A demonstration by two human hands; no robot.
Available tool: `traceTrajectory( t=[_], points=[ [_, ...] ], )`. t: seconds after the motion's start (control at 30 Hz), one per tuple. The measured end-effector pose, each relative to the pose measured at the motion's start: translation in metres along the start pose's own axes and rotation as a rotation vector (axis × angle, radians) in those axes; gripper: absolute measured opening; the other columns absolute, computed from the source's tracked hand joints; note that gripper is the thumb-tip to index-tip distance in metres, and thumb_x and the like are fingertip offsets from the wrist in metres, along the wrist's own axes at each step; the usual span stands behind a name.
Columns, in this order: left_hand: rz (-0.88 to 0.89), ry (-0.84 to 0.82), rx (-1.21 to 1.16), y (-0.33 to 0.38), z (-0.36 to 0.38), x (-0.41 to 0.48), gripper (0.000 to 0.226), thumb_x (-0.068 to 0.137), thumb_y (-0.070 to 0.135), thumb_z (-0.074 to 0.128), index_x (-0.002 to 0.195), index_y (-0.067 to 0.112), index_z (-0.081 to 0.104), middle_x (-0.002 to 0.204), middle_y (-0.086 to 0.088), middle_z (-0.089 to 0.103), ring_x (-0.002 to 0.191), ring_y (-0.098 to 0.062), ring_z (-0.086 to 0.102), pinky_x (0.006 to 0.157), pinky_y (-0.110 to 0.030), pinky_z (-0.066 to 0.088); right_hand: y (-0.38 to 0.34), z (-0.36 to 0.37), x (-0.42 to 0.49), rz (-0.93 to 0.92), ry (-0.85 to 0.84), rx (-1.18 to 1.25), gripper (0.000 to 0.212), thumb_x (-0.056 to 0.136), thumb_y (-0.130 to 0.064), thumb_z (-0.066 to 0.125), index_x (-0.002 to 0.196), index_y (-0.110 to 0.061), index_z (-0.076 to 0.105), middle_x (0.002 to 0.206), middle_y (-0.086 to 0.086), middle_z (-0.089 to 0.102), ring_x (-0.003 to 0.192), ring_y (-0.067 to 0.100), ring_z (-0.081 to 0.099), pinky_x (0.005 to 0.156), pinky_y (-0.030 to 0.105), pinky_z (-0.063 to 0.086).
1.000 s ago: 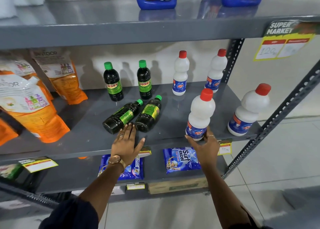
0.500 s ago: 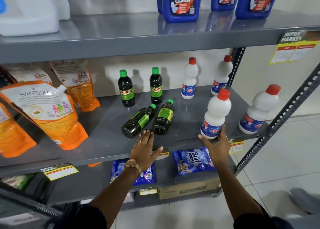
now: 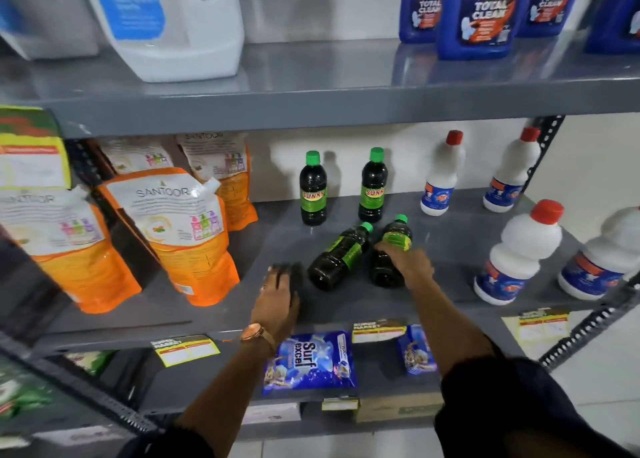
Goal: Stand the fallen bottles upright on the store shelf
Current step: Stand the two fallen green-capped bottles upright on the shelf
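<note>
The right hand [image 3: 410,262] curls its fingers [image 3: 388,248] over the right fallen bottle [image 3: 391,253], gripping it about its green label where it lies on the grey middle shelf [image 3: 450,246]. The left hand [image 3: 278,296] lies flat with fingers [image 3: 282,270] spread and released, palm down on the shelf just left of the left fallen bottle [image 3: 337,255]; whether it touches that bottle cannot be told. A watch [image 3: 256,333] sits at the left wrist, level with the shelf's front edge.

Both fallen bottles lie side by side, bases toward the front edge, green caps pointing back and right. Behind them two green-capped bottles [image 3: 313,189] stand upright near the back wall, the right one close to the fallen caps. Bare shelf lies between the fallen pair and the front edge, and more to the right, as far as the white red-capped bottles [image 3: 519,253] standing at the front right, near the edge. Two more white bottles [image 3: 441,175] stand at the back right. Orange pouches [image 3: 187,236] fill the left end, with open shelf between them and the left hand.

Above, the upper shelf [image 3: 311,90] overhangs, carrying blue jugs [image 3: 485,10] and a white jug [image 3: 166,24]. Below, blue sachets [image 3: 308,360] lie on the lower shelf, behind price tags [image 3: 185,348] on the edge.
</note>
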State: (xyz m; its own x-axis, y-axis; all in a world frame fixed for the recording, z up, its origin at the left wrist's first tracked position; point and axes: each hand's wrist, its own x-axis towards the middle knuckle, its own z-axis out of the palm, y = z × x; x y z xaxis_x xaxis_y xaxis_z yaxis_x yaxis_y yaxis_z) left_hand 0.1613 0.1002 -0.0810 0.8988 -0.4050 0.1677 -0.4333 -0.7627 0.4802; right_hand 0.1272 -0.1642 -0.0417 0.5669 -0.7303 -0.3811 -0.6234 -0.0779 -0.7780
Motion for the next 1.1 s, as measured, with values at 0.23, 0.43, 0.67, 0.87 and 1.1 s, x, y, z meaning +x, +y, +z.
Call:
traceTrajectory(
  t=[0.23,0.43,0.67,0.87,1.1],
  points=[
    [0.120,0.054,0.143,-0.002,0.009,-0.001,0.053,0.090,0.025,0.042,0.138,0.006,0.036,0.146,-0.020,0.035,0.137,-0.034,0.025,0.110,-0.041,0.017,0.002,0.019,-0.011,-0.202,0.235,0.304,0.067,0.069,-0.037,0.078,0.117,0.000,0.051,0.105,0.013,0.061,0.088,0.026,0.057,0.077,0.033,0.046],
    [0.119,0.035,0.230,-0.003,0.014,0.000,0.055,0.086,0.033,0.030,0.131,0.007,0.047,0.137,-0.017,0.048,0.130,-0.034,0.038,0.108,-0.046,0.028,0.006,0.013,-0.014,-0.531,0.283,0.364,0.076,0.064,-0.015,0.087,0.121,-0.004,0.039,0.099,0.005,0.059,0.087,0.020,0.058,0.069,0.009,0.039],
    [0.127,0.030,0.197,-0.002,0.003,0.002,0.055,0.088,0.033,0.030,0.136,0.009,0.040,0.141,-0.016,0.044,0.133,-0.034,0.034,0.108,-0.044,0.018,0.003,0.012,-0.010,-0.536,0.177,0.390,0.090,0.061,-0.016,0.088,0.131,-0.012,0.033,0.112,-0.005,0.052,0.101,0.011,0.051,0.083,0.017,0.037],
    [0.101,0.037,0.190,0.000,0.022,-0.012,0.058,0.088,0.037,0.023,0.137,0.010,0.038,0.143,-0.015,0.040,0.135,-0.032,0.030,0.112,-0.040,0.012,0.043,0.009,0.012,-0.525,0.078,0.335,0.070,0.073,0.001,0.072,0.136,-0.011,0.044,0.117,0.004,0.058,0.109,0.023,0.056,0.095,0.033,0.043],
    [0.109,0.017,0.208,-0.003,0.015,-0.001,0.060,0.088,0.040,0.021,0.138,0.010,0.036,0.143,-0.016,0.040,0.135,-0.032,0.030,0.113,-0.038,0.010,0.028,0.016,0.014,-0.561,0.206,0.217,0.086,0.054,-0.035,0.090,0.126,-0.015,0.048,0.129,0.009,0.050,0.119,0.026,0.049,0.103,0.043,0.042]
  ],
)
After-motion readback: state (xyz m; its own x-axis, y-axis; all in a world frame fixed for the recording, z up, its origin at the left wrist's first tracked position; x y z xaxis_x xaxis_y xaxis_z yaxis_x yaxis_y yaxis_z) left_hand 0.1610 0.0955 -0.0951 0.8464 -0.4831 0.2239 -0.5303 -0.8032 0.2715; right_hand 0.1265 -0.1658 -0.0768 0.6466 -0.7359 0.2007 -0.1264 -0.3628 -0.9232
